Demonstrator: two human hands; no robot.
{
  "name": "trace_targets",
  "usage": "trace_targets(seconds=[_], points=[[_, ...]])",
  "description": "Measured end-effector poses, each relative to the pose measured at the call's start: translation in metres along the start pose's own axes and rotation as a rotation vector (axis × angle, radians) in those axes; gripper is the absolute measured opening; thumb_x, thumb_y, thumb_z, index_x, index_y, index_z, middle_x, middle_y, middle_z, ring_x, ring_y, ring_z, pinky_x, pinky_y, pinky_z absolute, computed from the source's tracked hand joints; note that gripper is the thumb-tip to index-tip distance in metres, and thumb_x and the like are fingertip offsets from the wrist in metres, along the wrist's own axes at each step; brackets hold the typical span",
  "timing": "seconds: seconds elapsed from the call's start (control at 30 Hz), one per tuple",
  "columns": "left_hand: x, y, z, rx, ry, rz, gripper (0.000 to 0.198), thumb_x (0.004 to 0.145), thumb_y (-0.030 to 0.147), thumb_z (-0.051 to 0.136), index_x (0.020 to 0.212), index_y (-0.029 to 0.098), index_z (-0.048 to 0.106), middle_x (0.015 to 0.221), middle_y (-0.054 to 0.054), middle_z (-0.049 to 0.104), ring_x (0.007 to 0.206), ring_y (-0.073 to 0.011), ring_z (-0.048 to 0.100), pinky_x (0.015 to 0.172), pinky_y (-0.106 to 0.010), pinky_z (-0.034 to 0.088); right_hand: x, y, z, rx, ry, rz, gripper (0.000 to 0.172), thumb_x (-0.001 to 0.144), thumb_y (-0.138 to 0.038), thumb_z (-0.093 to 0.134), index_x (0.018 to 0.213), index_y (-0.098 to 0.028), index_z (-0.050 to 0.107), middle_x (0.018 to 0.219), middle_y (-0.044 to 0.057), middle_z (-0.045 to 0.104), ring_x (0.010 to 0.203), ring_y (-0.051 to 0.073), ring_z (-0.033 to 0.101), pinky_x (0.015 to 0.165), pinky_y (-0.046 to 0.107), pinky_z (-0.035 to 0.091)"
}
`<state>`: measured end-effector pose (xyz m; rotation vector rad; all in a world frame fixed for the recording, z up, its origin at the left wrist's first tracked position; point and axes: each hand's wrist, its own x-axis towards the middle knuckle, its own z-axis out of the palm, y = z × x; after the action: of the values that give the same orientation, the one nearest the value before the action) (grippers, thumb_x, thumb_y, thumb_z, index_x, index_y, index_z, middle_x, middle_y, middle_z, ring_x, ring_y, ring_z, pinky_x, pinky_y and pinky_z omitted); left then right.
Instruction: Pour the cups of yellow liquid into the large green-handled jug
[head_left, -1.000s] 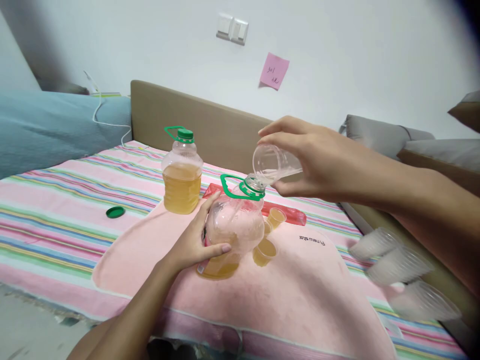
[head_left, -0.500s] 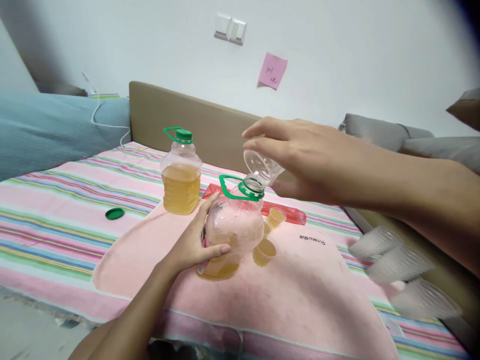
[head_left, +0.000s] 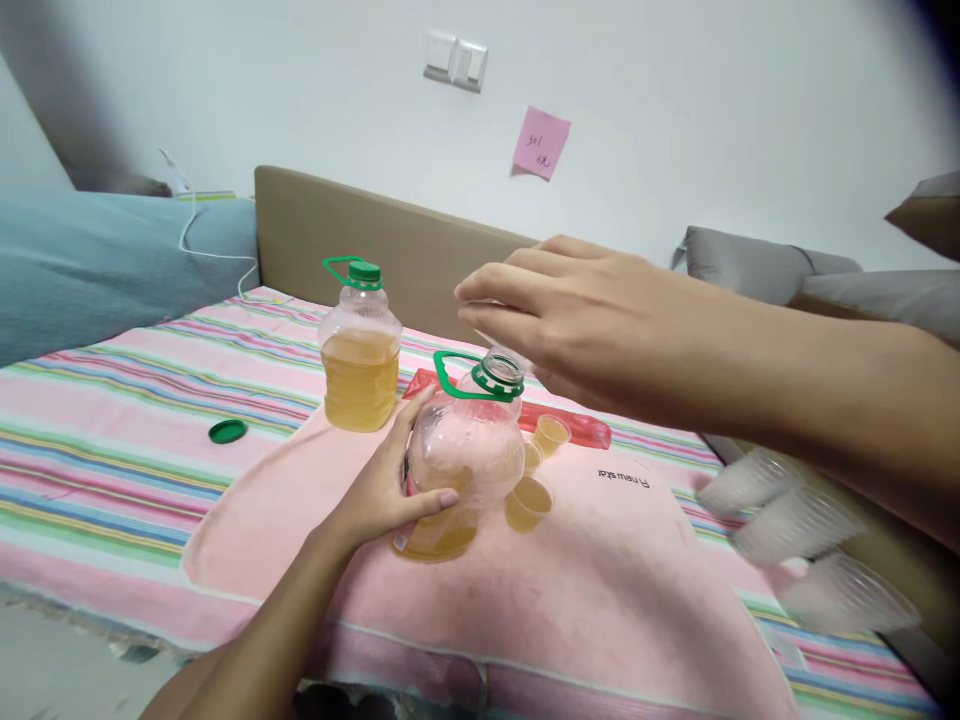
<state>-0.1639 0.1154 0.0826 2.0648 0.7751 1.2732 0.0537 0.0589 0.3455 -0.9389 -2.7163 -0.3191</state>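
My left hand (head_left: 397, 482) is wrapped round the side of an uncapped clear plastic bottle (head_left: 487, 455). Yellow liquid fills only its lower part, and a green ring handle (head_left: 454, 378) circles its neck. Over the bottle's mouth, slightly to the right, my right hand (head_left: 544, 315) is closed round a clear plastic cup, now almost wholly hidden behind the fingers. Just right of the bottle stand several small cups of yellow liquid, the nearest cup (head_left: 529, 503) among them. Farther left is a second bottle (head_left: 362, 375), capped in green and holding more yellow liquid.
A loose green cap (head_left: 227, 431) lies left on the striped cloth (head_left: 97, 480). Stacks of clear cups (head_left: 799, 525) lie on their sides at the right. Behind the small cups is a red plastic wrapper (head_left: 574, 425). A beige board (head_left: 390, 240) borders the back.
My right hand has moved slightly left and tipped over, so the cup that showed above the bottle's mouth is now mostly hidden. My left hand keeps its hold on the bottle.
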Motion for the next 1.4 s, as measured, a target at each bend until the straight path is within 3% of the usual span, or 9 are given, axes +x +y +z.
trace_targets(seconds=[0.23,0.33,0.47,0.7,0.83,1.0,1.13,1.4], points=[[0.000,-0.003,0.000,-0.001,-0.004,-0.001,0.128,0.081,0.083,0.082,0.179,0.028,0.020,0.183,-0.022,0.031,0.169,-0.0530,0.030,0.137,-0.071,0.026,-0.002,0.014,-0.006,-0.159,0.017,-0.018,0.027,0.104,-0.032,0.059,0.123,-0.026,0.078,0.148,0.002,0.073,0.145,0.038,0.065,0.130,0.063,0.045],[-0.001,-0.004,0.000,0.003,0.001,-0.001,0.127,0.082,0.083,0.082,0.179,0.030,0.020,0.183,-0.021,0.031,0.170,-0.0535,0.029,0.137,-0.072,0.025,-0.004,0.027,-0.003,-0.234,0.062,-0.168,0.030,0.109,-0.030,0.052,0.124,-0.021,0.076,0.145,0.004,0.073,0.136,0.035,0.071,0.121,0.058,0.055],[-0.001,-0.007,0.001,-0.010,0.005,0.010,0.126,0.082,0.082,0.083,0.179,0.032,0.020,0.183,-0.020,0.031,0.170,-0.0531,0.029,0.137,-0.073,0.025,-0.007,0.037,0.003,-0.230,0.110,-0.310,0.036,0.116,-0.036,0.042,0.127,-0.024,0.074,0.140,-0.003,0.073,0.136,0.025,0.071,0.118,0.050,0.057],[-0.001,-0.009,0.002,-0.020,0.014,0.007,0.126,0.082,0.080,0.084,0.179,0.031,0.021,0.179,-0.021,0.037,0.167,-0.0531,0.035,0.136,-0.073,0.027,-0.010,0.032,0.003,-0.177,0.109,-0.276,0.031,0.111,-0.035,0.050,0.127,-0.027,0.075,0.136,-0.001,0.072,0.137,0.027,0.070,0.118,0.054,0.056],[-0.001,-0.008,0.001,-0.021,0.010,0.009,0.125,0.083,0.080,0.083,0.179,0.030,0.022,0.179,-0.022,0.037,0.167,-0.0537,0.034,0.136,-0.073,0.027,-0.015,0.038,0.008,-0.196,0.103,-0.235,0.035,0.102,-0.026,0.060,0.135,-0.023,0.073,0.143,0.006,0.070,0.136,0.032,0.069,0.116,0.057,0.058],[0.000,-0.006,0.001,-0.019,0.013,0.004,0.124,0.084,0.079,0.082,0.180,0.030,0.020,0.181,-0.022,0.035,0.169,-0.0537,0.030,0.136,-0.074,0.027,-0.029,0.052,0.019,-0.067,0.217,-0.066,0.059,0.090,-0.029,0.080,0.147,-0.023,0.067,0.149,0.012,0.068,0.132,0.033,0.070,0.113,0.051,0.061],[-0.001,-0.004,0.001,-0.028,0.012,-0.018,0.125,0.083,0.081,0.081,0.180,0.031,0.020,0.182,-0.021,0.032,0.168,-0.0547,0.031,0.134,-0.075,0.030,-0.046,0.059,0.040,0.132,0.327,0.126,0.065,0.082,-0.034,0.089,0.143,-0.023,0.069,0.146,0.012,0.070,0.132,0.033,0.070,0.117,0.053,0.058],[-0.002,-0.006,0.000,-0.025,0.006,-0.035,0.123,0.082,0.082,0.082,0.178,0.032,0.023,0.182,-0.020,0.033,0.168,-0.0529,0.033,0.135,-0.074,0.030,-0.125,0.065,0.137,0.981,0.794,0.725,0.066,0.075,-0.051,0.098,0.132,-0.030,0.072,0.135,0.008,0.079,0.134,0.030,0.071,0.117,0.052,0.056]])
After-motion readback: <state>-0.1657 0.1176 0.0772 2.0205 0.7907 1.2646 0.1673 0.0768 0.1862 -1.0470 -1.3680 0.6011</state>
